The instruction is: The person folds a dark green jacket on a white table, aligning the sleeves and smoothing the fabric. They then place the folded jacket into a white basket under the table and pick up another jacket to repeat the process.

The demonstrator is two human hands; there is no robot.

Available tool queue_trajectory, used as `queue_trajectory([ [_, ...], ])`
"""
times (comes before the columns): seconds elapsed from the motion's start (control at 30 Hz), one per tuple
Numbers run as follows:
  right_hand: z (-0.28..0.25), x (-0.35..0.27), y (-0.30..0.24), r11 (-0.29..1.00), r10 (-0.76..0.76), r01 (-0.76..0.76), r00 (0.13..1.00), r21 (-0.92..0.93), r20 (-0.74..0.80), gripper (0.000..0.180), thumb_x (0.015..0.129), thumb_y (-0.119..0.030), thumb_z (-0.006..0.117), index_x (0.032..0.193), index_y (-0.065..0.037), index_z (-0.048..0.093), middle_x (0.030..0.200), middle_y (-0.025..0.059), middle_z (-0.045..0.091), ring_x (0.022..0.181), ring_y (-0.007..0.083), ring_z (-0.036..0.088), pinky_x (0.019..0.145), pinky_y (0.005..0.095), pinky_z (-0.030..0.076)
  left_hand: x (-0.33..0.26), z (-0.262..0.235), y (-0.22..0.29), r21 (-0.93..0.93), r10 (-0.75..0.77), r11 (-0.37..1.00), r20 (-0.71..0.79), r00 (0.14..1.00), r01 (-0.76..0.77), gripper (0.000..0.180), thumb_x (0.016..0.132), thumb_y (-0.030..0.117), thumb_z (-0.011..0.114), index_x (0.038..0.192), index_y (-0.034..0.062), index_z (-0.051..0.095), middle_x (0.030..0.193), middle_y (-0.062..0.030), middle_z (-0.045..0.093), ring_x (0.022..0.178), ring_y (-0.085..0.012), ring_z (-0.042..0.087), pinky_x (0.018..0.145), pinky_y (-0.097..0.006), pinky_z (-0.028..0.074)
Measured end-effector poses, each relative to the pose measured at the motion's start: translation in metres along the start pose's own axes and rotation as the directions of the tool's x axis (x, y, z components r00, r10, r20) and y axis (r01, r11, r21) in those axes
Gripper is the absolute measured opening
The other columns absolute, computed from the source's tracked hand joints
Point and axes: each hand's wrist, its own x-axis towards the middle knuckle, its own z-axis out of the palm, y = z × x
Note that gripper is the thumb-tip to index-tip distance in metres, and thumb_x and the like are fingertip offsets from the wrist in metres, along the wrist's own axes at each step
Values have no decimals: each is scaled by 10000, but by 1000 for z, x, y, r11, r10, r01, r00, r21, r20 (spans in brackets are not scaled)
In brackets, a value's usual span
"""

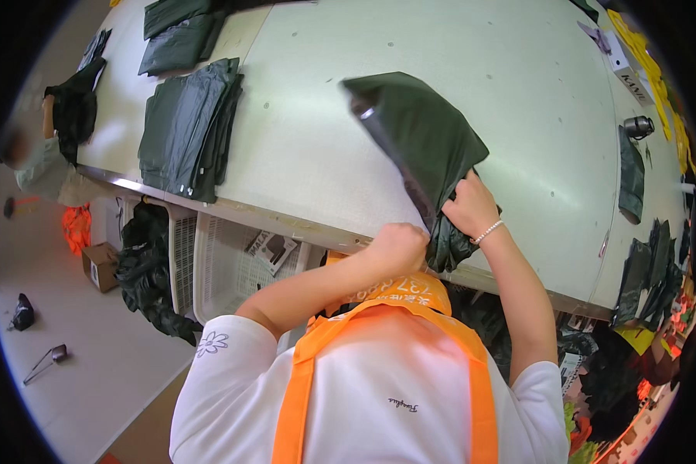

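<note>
A dark green folded garment (pixel 421 127) hangs over the table's near edge, its far end blurred and lifted toward the middle of the tabletop. A shiny strip, perhaps clear plastic, runs along its left side. My right hand (pixel 472 207) is closed on its right near part, fingers partly hidden by the cloth. At its left near edge, my left hand (pixel 400 246) is closed in a fist against the cloth; what its fingers pinch is mostly hidden.
Stacks of folded dark green garments (pixel 185 127) lie at the left of the pale table (pixel 301 116). White crates (pixel 209 267) stand below its edge. At the right are a white box (pixel 630 73), a black bottle (pixel 639 127) and more dark garments (pixel 648 271). Another person (pixel 39 158) works at far left.
</note>
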Motion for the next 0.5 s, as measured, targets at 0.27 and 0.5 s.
queue_trajectory([
  [0.27,-14,13,-40,939,-225,208,974,-273,-33,304,660,-278,666,819,-19,668,964,210,582,907,330,572,759,401,482,130,-104,-10,349,127,933,-558,820,93,359,637,351,741,800,55,618,833,-93,581,830,-264,575,628,-372,480],
  [0.5,6,14,-50,985,36,-25,997,-170,63,372,780,-232,594,1108,-58,576,1184,144,532,1118,282,482,900,370,420,99,-50,20,399,373,872,-171,912,-282,96,660,182,618,673,107,676,688,-46,607,717,-213,602,600,-338,471],
])
